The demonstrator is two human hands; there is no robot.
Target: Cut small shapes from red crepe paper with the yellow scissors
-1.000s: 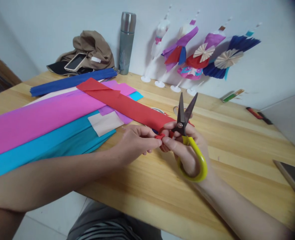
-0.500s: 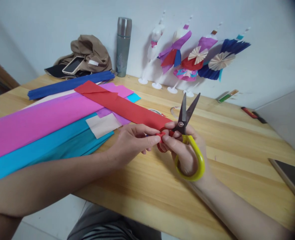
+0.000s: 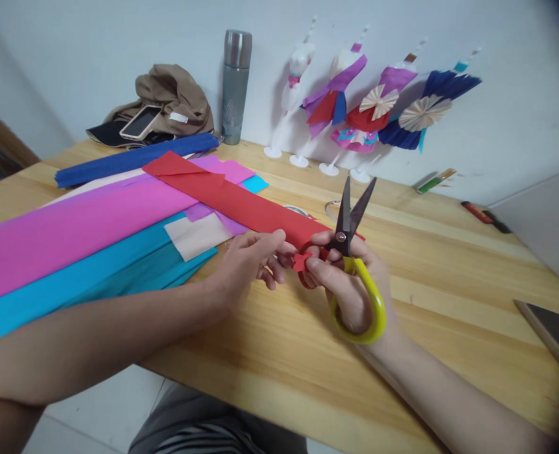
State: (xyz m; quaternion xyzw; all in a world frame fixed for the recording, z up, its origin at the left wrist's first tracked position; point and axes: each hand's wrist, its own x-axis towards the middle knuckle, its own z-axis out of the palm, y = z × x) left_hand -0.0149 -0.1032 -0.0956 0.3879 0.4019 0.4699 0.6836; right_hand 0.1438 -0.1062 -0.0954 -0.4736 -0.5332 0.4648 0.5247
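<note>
My right hand (image 3: pixel 350 287) has the yellow-handled scissors (image 3: pixel 378 315) looped over it, their dark blades pointing up and spread apart. Between its thumb and fingers it also pinches a small red paper piece (image 3: pixel 300 261) with a notched, flower-like edge. My left hand (image 3: pixel 253 255) is just left of that piece, thumb raised and fingers apart; a fingertip is close to the paper, and whether it touches I cannot tell. Behind both hands lies a long folded strip of red crepe paper (image 3: pixel 246 205), crossing other sheets on the wooden table (image 3: pixel 450 328).
Pink (image 3: pixel 94 233) and blue crepe paper (image 3: pixel 94 274) spread across the left. Along the wall stand a thermos (image 3: pixel 236 94), a cap (image 3: pixel 170 94) with a phone (image 3: pixel 141 122), and several paper-dressed figures on stands. A dark flat object (image 3: pixel 556 334) lies at right.
My left thumb has lifted off the red paper piece and the left fingers have spread. The notched red piece shows more fully, still pinched in my right hand.
</note>
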